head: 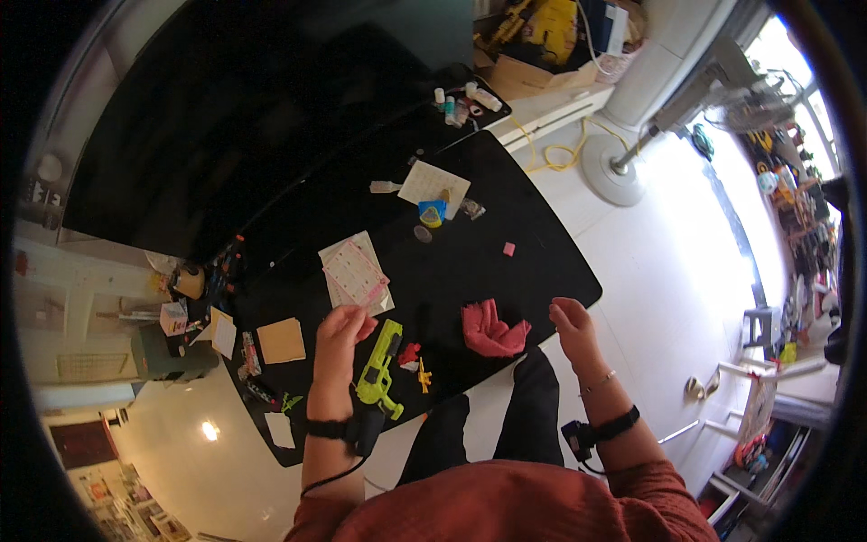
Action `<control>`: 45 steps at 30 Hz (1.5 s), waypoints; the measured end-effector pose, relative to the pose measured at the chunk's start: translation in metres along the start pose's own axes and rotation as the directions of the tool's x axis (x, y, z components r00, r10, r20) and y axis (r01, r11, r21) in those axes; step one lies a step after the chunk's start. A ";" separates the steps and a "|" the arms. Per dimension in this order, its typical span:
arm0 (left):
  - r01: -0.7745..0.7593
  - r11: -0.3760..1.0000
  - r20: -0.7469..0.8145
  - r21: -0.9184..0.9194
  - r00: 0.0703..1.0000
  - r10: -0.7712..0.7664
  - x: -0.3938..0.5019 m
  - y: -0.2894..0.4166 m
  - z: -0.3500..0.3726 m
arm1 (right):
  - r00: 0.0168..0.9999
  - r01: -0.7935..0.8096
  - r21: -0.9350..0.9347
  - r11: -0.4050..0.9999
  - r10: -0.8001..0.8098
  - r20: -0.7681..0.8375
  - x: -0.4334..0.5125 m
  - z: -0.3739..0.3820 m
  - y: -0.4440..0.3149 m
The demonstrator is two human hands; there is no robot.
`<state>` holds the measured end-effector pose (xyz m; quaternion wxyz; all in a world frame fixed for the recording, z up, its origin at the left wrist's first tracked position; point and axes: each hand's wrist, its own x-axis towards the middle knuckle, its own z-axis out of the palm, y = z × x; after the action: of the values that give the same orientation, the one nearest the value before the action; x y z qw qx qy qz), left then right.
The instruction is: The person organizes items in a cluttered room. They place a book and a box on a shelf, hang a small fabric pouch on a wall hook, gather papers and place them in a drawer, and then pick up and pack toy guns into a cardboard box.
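Observation:
My left hand (343,326) hovers over the black table (433,271), fingers curled, beside a lime-green toy gun (381,371) and just below a stack of printed sheets (355,272). Whether it holds anything small cannot be told. Off the table's right front edge is my right hand (572,324), its fingers bent, with nothing visible in it. A crumpled red cloth (494,330) lies to its left. Between the toy gun and the cloth are a small red item (409,353) and a yellow miniature toy gun (425,376). A pink square (509,249) lies farther back.
Toward the back lie a printed sheet (433,184), a blue and yellow container (432,213) and a clear brush-like item (385,187). Small bottles (450,108) stand at the far corner. Brown paper (281,341) lies at left. A pedestal fan (613,169) stands on the floor at right.

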<state>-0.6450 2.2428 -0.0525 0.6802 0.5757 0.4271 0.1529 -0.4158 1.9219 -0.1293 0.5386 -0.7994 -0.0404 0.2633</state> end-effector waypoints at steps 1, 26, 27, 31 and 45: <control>0.030 0.999 -0.065 -0.011 0.997 -0.031 -0.001 -0.003 -0.003 | 0.998 -0.046 -0.037 0.998 0.045 -0.032 0.030 0.006 0.019; -0.124 0.402 0.003 0.907 0.957 0.289 0.357 -0.187 0.167 | 0.951 -0.007 -0.876 0.482 -0.268 -0.155 0.312 0.081 0.153; -0.101 0.442 -0.003 0.891 0.974 0.227 0.356 -0.189 0.173 | 0.958 -0.026 -0.879 0.477 -0.239 -0.158 0.313 0.082 0.151; -0.173 0.302 0.093 0.938 0.961 0.262 0.329 -0.192 0.190 | 0.960 -0.029 -0.880 0.475 -0.233 -0.158 0.313 0.082 0.147; 0.100 0.823 -0.335 0.559 0.935 0.114 0.374 -0.191 0.154 | 0.959 -0.019 -0.874 0.485 -0.237 -0.152 0.314 0.082 0.148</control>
<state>-0.3626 2.3490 -0.3832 0.3889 0.7163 0.5662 0.1225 -0.2170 2.0385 -0.4018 0.0788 -0.9833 -0.1497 0.0679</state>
